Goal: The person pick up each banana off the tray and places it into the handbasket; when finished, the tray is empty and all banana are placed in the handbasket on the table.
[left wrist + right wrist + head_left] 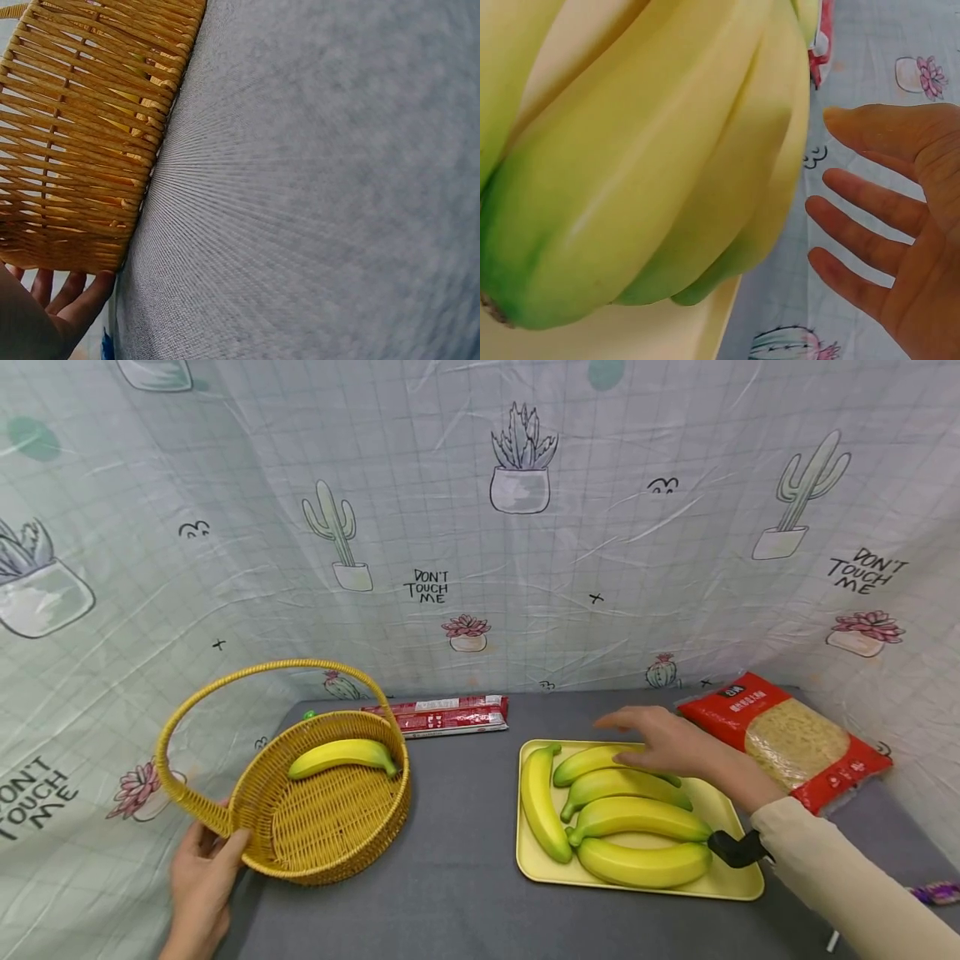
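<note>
At the left, my left hand point(202, 868) grips the wicker basket point(390, 827) by its rim near the foot of the arched handle, thumb over the edge. One banana point(341, 757) lies inside, toward the back. In the left wrist view, the fingers point(69, 294) touch the woven wall, which stands on the grey cloth. My right hand point(663, 742) is over the far part of a pale yellow tray point(731, 881), fingers spread and holding nothing. Several bananas point(637, 820) lie on that tray, one upright along its left side and the others crosswise. The right hand partly covers the farthest banana point(588, 762).
Red packets point(450, 718) lie behind the basket by the back curtain. A red bag of noodles or pasta point(795, 735) sits at the back right, close to my right forearm. A purple item point(933, 893) is at the right edge. Printed curtain point(465, 527) encloses the table.
</note>
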Motion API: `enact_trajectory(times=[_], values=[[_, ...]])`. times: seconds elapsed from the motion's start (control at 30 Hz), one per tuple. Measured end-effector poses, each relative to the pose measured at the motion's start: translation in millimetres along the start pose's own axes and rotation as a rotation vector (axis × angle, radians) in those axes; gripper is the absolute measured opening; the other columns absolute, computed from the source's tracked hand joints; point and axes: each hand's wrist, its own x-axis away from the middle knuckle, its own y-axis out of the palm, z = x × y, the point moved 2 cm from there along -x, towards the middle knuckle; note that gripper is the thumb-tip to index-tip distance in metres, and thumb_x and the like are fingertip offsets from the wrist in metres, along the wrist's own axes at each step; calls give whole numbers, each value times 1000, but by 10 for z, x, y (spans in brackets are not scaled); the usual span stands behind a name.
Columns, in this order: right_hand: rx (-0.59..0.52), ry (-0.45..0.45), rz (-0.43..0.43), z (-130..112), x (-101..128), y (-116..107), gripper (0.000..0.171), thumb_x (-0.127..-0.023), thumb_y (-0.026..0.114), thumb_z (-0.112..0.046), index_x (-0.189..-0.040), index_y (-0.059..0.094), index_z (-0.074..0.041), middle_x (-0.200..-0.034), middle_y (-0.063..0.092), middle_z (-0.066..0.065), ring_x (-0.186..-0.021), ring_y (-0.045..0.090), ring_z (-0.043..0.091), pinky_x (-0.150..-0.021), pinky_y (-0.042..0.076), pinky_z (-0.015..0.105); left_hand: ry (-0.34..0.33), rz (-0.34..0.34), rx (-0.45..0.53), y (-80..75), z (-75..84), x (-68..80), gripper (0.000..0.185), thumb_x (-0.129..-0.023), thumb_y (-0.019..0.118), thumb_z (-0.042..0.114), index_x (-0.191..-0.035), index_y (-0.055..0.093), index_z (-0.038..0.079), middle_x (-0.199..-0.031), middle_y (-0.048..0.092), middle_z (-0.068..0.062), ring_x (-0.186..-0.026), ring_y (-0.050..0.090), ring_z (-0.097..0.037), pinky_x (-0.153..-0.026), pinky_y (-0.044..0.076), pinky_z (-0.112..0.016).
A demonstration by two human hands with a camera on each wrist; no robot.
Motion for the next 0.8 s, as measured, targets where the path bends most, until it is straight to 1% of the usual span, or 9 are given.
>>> enact_trajectory(times=[0.33, 0.63, 0.8], values=[[-20, -4, -12, 97, 48, 92, 45, -95, 81, -10, -137, 68, -1, -133, 68, 14, -111, 68, 34, -92, 56, 54, 15, -7, 32, -10, -2, 7, 60, -103, 65, 6, -159, 48, 17, -134, 51, 6, -110, 53, -6, -72, 52, -13], [-84, 29, -42, 180, 43, 131, 43, -95, 79, -7, -137, 68, -1, -130, 69, 14, -111, 68, 33, -91, 57, 52, 39, 16, 55, 0, -16, 12, 57, -101, 65, 3, -155, 52, 15, -131, 53, 4, -108, 55, -6, -70, 52, -13], [-103, 26, -50, 207, 38, 139, 41, -95, 77, -4, -135, 69, -2, -129, 69, 13, -112, 67, 34, -93, 56, 53, 55, 15, 61, 12, -11, 8, 57, -101, 65, 3, -155, 52, 14, -130, 53, 3, -108, 56, -7, -70, 52, -14]])
